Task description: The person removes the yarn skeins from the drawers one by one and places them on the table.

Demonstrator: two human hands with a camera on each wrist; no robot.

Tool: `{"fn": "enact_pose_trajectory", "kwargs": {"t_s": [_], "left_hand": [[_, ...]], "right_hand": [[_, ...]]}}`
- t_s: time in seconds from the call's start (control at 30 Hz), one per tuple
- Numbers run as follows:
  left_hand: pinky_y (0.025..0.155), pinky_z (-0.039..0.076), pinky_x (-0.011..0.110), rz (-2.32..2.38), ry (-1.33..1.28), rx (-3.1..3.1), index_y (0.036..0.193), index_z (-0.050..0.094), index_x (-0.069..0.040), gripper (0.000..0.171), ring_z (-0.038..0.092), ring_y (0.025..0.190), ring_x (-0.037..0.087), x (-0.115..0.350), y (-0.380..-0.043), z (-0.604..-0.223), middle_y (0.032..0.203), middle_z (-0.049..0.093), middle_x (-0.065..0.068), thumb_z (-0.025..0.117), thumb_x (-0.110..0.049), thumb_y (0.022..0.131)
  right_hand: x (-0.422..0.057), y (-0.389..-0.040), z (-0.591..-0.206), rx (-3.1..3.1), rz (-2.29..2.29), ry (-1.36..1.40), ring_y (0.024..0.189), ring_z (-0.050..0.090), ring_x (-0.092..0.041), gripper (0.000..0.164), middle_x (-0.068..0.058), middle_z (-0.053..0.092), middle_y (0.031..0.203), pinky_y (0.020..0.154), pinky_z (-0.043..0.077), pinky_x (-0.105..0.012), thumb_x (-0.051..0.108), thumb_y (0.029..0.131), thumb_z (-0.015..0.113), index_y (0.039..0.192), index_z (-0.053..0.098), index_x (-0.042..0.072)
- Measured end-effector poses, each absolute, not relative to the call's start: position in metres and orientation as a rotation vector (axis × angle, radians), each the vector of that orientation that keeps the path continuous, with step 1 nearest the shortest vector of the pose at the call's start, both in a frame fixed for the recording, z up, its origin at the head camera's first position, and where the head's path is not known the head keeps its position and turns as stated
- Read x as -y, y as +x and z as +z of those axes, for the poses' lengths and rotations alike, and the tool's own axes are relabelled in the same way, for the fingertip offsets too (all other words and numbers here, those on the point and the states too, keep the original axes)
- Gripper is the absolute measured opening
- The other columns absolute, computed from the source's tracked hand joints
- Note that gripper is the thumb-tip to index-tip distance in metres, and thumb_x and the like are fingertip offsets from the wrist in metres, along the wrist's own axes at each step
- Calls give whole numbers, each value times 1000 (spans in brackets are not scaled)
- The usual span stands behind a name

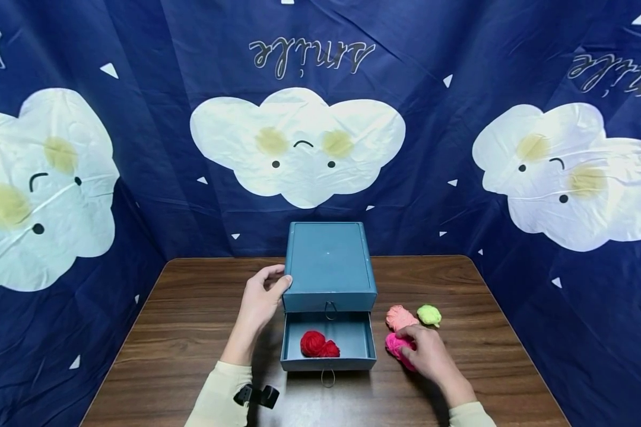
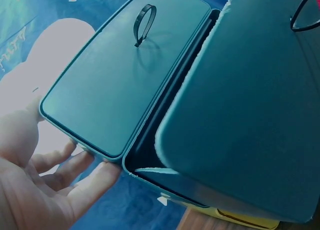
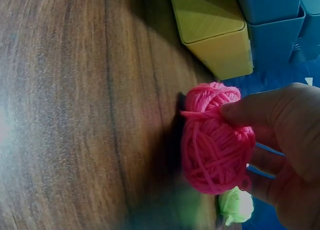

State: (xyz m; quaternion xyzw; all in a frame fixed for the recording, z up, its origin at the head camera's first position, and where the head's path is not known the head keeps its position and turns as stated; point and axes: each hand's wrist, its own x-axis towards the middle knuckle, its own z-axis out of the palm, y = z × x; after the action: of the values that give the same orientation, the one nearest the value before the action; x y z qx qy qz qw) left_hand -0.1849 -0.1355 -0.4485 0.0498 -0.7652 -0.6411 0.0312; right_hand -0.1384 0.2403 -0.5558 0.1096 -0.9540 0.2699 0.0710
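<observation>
Hot-pink yarn ball: The small bundle (image 3: pixel 215 145) is at 4 o'clock from the blue drawer cabinet (image 1: pixel 328 255) in the head view; whether it rests on the desk (image 1: pixel 203 332) or hangs just above it, the pictures do not settle.
Right hand: The hand (image 1: pixel 430 353) pinches the hot-pink ball, thumb on the near face, fingers (image 3: pixel 262 185) behind, the gap between them narrowed to the yarn.
Pinch: A light, even squeeze around the body looks best; soft windings would likely flatten or slip under hard thumb pressure.
Small loop: One strand stands out beside the fingers; gripping the whole bundle rather than that loop should avoid unravelling.
Neighbours: A coral yarn ball (image 1: pixel 399 317) lies close by at 12 o'clock from the pink one, a lime-green ball (image 1: pixel 430 315) at 1 o'clock; a straight-up lift would best leave both undisturbed.
Left hand: The hand (image 1: pixel 262 299) rests at the cabinet's 9 o'clock side, fingers spread wide against it; gentle pressure there should steady it without tipping.
Lower drawer: Pulled out toward 6 o'clock, the tray (image 1: pixel 328 364) holds red yarn (image 1: pixel 313 344); its 3 o'clock wall is the edge to avoid knocking.
</observation>
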Motion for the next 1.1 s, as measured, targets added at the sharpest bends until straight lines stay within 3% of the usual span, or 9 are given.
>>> {"fn": "enact_pose_trajectory", "kwargs": {"t_s": [0.6,1.1], "left_hand": [[78,61,37,-1982,146,2352,135,64,-8,42,64,102,21,137,-184,-449,121,65,17,71,-24,97],[80,61,37,-1982,155,2364,135,63,-9,41,64,104,22,135,-184,-449,124,65,16,70,-24,97]], "right_hand": [[-243,-140,-551,2863,827,298,96,68,-17,27,1,74,98,85,55,-42,0,75,86,93,77,17],[-241,-134,-555,2911,852,282,103,67,-18,28,3,73,103,91,55,-43,2,76,87,96,76,18]]}}
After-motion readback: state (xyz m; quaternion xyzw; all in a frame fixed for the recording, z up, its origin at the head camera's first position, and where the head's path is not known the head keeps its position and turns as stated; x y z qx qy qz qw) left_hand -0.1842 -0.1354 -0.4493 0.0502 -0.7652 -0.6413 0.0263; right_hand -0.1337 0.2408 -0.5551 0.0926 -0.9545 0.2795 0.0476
